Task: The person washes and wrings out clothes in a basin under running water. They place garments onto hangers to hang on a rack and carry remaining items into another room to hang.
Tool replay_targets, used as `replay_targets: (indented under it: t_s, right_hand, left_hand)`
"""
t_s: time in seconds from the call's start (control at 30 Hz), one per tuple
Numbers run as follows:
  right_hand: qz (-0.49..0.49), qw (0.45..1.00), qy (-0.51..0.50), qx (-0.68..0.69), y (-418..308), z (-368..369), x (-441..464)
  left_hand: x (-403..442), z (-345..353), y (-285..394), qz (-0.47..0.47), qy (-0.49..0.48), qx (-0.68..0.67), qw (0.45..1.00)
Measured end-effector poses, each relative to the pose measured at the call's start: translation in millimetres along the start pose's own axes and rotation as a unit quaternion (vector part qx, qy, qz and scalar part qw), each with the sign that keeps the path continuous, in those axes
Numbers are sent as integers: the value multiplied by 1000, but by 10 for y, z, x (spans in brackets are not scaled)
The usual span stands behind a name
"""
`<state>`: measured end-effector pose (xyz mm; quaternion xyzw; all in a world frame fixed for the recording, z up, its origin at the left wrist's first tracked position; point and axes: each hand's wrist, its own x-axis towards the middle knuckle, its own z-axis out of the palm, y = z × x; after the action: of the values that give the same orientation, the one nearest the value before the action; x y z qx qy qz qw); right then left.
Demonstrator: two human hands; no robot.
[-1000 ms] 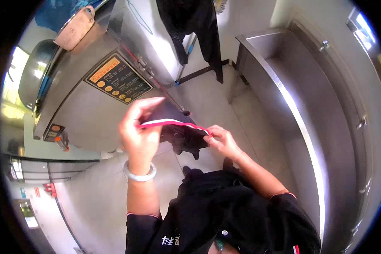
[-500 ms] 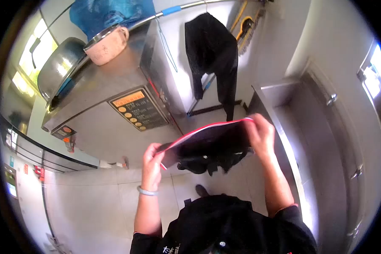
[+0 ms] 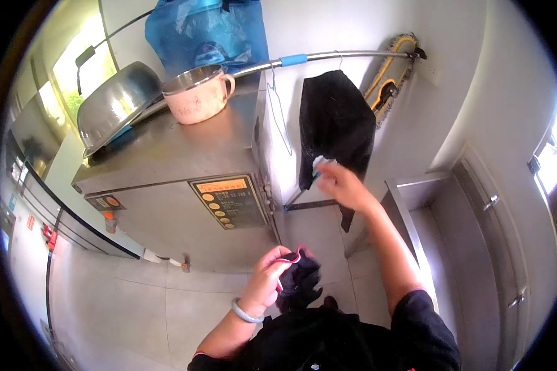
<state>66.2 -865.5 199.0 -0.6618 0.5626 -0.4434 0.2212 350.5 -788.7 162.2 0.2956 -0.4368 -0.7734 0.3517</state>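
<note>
My right hand (image 3: 346, 188) just left the red-trimmed black cloth (image 3: 302, 277) for the hanging trousers (image 3: 334, 111), grip unclear, so my left hand (image 3: 265, 285) alone pinches the cloth below them.

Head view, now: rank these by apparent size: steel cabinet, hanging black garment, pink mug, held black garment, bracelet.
Steel cabinet
Hanging black garment
Pink mug and held black garment: too alike to rank
Bracelet
</note>
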Motion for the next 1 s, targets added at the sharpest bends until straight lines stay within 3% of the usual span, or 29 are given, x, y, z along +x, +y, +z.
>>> replay_targets:
  t_s: [0.07, 0.13, 0.17, 0.23, 0.37, 0.47, 0.5, 0.67, 0.93, 1.0]
  right_hand:
    - [-10, 994, 103, 45, 239, 188, 732]
    - [-13, 991, 128, -29, 435, 304, 1460]
    - [-18, 992, 125, -23, 346, 314, 1660]
    - [90, 992, 67, 51, 183, 347, 1980]
    - [109, 983, 81, 125, 270, 485, 2732]
    - [43, 980, 191, 38, 221, 300, 2945]
    - [57, 985, 157, 31, -144, 85, 2628]
    - [2, 965, 137, 223, -18, -240, 2107]
    - [-131, 915, 120, 363, 602, -446, 136]
    - [-14, 956, 65, 286, 749, -550, -289]
  left_hand:
    - [-53, 117, 76, -5, 14, -13, 1000]
    - [-113, 166, 69, 0, 39, -7, 999]
    - [-139, 178, 92, -1, 58, 0, 998]
    - [-219, 235, 213, 13, 102, 11, 995]
    - [-414, 267, 456, 73, 206, 13, 976]
    - [-521, 269, 554, 119, 281, 21, 952]
    - [-537, 247, 602, 132, 272, 26, 953]
    - [-554, 189, 720, 147, 299, 45, 942]
    - [-321, 90, 795, 146, 287, 55, 945]
    - [-220, 158, 794, 138, 267, 61, 952]
